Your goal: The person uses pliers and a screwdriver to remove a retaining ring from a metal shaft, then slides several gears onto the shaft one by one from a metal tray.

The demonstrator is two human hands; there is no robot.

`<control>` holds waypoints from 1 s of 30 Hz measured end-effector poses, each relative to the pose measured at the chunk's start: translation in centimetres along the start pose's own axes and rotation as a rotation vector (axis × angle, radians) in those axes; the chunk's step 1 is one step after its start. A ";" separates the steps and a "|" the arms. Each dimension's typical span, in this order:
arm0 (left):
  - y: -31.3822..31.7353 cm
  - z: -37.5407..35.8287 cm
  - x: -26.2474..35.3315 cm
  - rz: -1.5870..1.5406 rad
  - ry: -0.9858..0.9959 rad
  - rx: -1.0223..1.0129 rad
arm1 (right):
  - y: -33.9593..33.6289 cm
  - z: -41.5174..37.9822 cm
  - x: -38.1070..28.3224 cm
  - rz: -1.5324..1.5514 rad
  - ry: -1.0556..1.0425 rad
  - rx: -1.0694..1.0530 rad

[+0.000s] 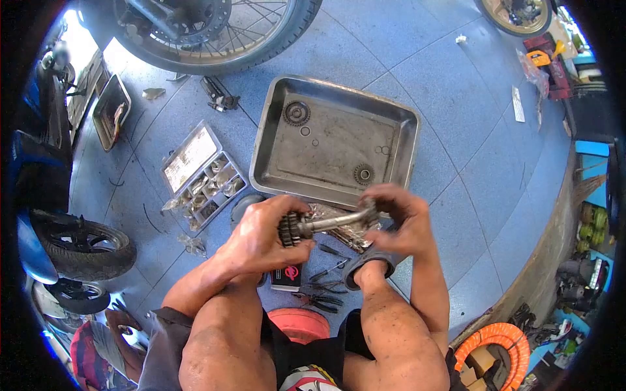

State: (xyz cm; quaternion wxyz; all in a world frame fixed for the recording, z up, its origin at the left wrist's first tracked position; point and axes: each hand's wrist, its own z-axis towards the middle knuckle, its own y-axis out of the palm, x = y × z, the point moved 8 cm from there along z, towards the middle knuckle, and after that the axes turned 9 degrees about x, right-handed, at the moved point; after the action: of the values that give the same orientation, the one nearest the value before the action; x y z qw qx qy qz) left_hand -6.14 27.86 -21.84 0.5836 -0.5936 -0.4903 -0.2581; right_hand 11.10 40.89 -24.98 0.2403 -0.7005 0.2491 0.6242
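The left hand (257,231) holds a metal shaft (332,223) by its stacked gears (287,229); the right hand (407,220) grasps the other end. On the floor (463,130) sits a metal tray (339,143), a loose gear (297,113) near its far left corner, a second gear (364,174) by its near edge. Left of it, a parts box (203,171) stands open.

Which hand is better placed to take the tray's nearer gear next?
Probably the right hand: though also at the shaft, it is closer to that gear; the left hand grips the gear cluster.
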 end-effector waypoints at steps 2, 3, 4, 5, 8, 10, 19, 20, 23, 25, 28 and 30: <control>-0.9 -0.3 -2.2 0.002 -0.104 0.077 | -2.3 0.7 2.5 0.114 0.128 0.100; -1.1 -0.3 -2.7 0.004 -0.103 0.078 | -4.1 1.8 3.9 -0.109 0.158 0.198; -1.4 -0.3 -3.8 -0.032 -0.193 0.112 | -5.7 2.9 5.2 -0.334 0.188 0.298; -1.6 -0.3 -4.8 -0.071 -0.280 0.142 | -6.0 4.3 6.0 -0.515 0.106 0.291; -1.0 -0.2 -5.6 -0.425 -0.484 0.172 | -5.7 7.4 9.6 -0.908 0.034 0.201; -1.0 -0.1 -5.8 -0.581 -0.476 0.219 | -5.1 8.8 12.4 -1.008 0.030 0.161; -0.9 -0.8 -7.4 -0.796 -0.473 0.213 | -4.2 8.9 15.1 -1.148 -0.038 0.255; -1.0 -0.9 -7.7 -0.853 -0.481 0.235 | -4.8 8.1 13.7 -1.130 -0.034 0.386; -1.7 -1.1 -8.2 -0.943 -0.507 0.295 | -4.3 5.3 14.3 -1.189 0.229 0.377; -2.1 -1.3 -8.4 -0.958 -0.520 0.331 | -2.7 4.3 14.3 -1.246 0.347 0.263; -2.2 -1.6 -9.1 -0.965 -0.544 0.408 | -2.1 3.4 16.8 -1.282 0.385 0.190; -2.4 -1.7 -8.8 -0.925 -0.561 0.406 | -2.3 3.5 17.1 -1.211 0.304 0.226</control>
State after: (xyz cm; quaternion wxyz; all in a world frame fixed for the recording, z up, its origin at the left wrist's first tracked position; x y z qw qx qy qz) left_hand -11.21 23.35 -28.23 0.3599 -0.2393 -0.8745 -0.2201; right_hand 11.65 44.04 -42.27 0.5851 -0.7684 -0.0957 0.2410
